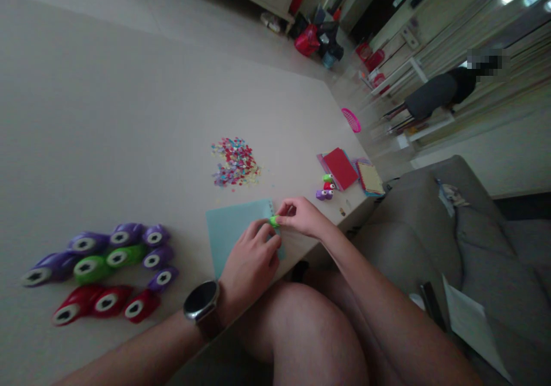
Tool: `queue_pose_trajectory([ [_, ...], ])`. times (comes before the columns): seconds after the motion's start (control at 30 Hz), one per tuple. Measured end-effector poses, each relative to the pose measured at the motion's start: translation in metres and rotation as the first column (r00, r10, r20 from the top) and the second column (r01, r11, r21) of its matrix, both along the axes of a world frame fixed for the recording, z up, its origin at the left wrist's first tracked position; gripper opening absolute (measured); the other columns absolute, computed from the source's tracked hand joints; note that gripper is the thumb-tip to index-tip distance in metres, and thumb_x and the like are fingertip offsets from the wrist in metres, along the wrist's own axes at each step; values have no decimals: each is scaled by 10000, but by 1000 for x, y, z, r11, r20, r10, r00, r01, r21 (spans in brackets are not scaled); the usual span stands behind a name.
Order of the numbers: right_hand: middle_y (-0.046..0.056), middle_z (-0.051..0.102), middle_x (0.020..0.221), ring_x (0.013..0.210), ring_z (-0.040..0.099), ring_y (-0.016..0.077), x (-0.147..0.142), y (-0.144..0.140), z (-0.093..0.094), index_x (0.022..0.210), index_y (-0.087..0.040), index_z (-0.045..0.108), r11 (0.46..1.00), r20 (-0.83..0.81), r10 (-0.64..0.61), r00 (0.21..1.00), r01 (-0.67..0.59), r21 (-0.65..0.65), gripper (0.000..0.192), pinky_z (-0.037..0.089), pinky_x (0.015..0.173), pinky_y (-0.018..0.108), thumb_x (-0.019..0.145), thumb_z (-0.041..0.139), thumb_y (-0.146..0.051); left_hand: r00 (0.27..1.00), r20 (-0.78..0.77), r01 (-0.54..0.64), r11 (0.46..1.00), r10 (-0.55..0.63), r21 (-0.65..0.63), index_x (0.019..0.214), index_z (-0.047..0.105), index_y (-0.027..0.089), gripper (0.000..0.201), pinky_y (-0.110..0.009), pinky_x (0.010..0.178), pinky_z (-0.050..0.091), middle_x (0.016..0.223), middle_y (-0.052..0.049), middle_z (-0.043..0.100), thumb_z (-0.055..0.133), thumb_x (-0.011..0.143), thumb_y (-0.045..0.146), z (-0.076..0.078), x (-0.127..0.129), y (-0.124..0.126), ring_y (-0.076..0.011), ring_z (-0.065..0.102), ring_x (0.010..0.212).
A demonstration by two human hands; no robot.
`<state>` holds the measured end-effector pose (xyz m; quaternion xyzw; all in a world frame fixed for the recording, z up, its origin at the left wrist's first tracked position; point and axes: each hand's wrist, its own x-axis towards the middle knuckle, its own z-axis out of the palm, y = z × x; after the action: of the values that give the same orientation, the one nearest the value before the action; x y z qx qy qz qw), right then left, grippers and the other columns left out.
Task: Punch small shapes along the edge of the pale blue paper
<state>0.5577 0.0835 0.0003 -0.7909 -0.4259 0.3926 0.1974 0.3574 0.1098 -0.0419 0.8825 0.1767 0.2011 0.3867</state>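
Both our hands meet over the near edge of the blue paper [235, 231]: the right hand [301, 216] pinches the small green punch [274, 221] between fingertips, and the left hand [252, 265], fingers curled, touches it from the left.

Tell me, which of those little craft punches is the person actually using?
The tiny green punch, pinched between both hands over the light blue paper. The other punches lie untouched in clusters left and right.
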Motion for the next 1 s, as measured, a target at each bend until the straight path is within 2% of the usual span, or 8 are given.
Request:
queue_pose_trajectory([
  [0.17, -9, 665, 712, 679, 577, 132, -8, 7, 11, 754, -159, 676, 996, 18, -30, 999, 32, -83, 134, 446, 654, 250, 776, 807, -140, 1000, 9, -16, 1000, 16, 9, 953, 632, 213, 196, -498, 1092, 558, 1192, -84, 651, 604, 869, 37, 0, 0, -1, -295, 504, 1307],
  [0.33, -17, 640, 702, 691, 575, 133, -9, 8, 10, 730, -162, 638, 994, -18, -57, 998, 55, -97, 180, 444, 669, 252, 785, 798, -101, 999, -20, -34, 999, 34, 15, 959, 632, 215, 220, -470, 1075, 571, 1196, -73, 660, 605, 843, 30, 1, 1, -2, -284, 550, 1259],
  [0.43, -28, 619, 681, 678, 562, 131, -8, 8, 7, 720, -164, 625, 994, -48, -71, 996, 66, -90, 189, 432, 651, 247, 778, 773, -62, 998, -18, -60, 996, 61, 67, 1259, 610, 182, 459, -483, 1126, 540, 1376, -102, 634, 575, 829, 27, 0, 2, -3, -292, 535, 1333],
  [0.5, -34, 612, 668, 661, 550, 126, -8, 7, 6, 716, -164, 624, 993, -48, -83, 995, 79, -93, 193, 419, 637, 243, 767, 714, 0, 998, -4, -60, 990, 61, 129, 1481, 482, 157, 658, -493, 1197, 478, 1525, -120, 568, 554, 837, 39, -2, 2, -4, -293, 477, 1442],
  [0.57, -36, 612, 660, 648, 542, 123, -7, 7, 5, 718, -164, 626, 991, -63, -98, 993, 92, -98, 208, 411, 632, 241, 755, 659, 38, 999, -10, -44, 980, 47, 196, 1562, 407, 141, 715, -503, 1254, 409, 1590, -127, 529, 536, 862, 65, -3, 1, -5, -282, 452, 1493],
  [0.73, -36, 616, 666, 665, 550, 128, -5, 4, 3, 726, -168, 621, 993, -111, -96, 989, 88, -76, 212, 421, 655, 244, 719, 626, 44, 998, -51, -13, 953, 30, 302, 1537, 476, 120, 612, -516, 1309, 312, 1589, -131, 547, 521, 927, 149, -1, 0, -3, -272, 462, 1509],
  [0.93, -29, 620, 685, 682, 558, 136, -4, 3, -2, 753, -174, 616, 997, -78, -54, 995, 49, -64, 193, 417, 647, 250, 709, 631, 13, 999, -35, -4, 941, 17, 339, 1490, 512, 48, 574, -481, 1289, 342, 1556, -178, 569, 540, 934, 191, 2, 2, -2, -283, 487, 1488],
  [1.0, -29, 622, 687, 683, 561, 136, -3, 2, -3, 755, -175, 620, 998, -92, -46, 995, 41, -52, 176, 425, 657, 254, 712, 638, -5, 999, -37, -9, 949, 22, 314, 1509, 486, 73, 599, -493, 1276, 356, 1553, -160, 575, 555, 926, 197, 2, 1, -3, -288, 508, 1460],
])
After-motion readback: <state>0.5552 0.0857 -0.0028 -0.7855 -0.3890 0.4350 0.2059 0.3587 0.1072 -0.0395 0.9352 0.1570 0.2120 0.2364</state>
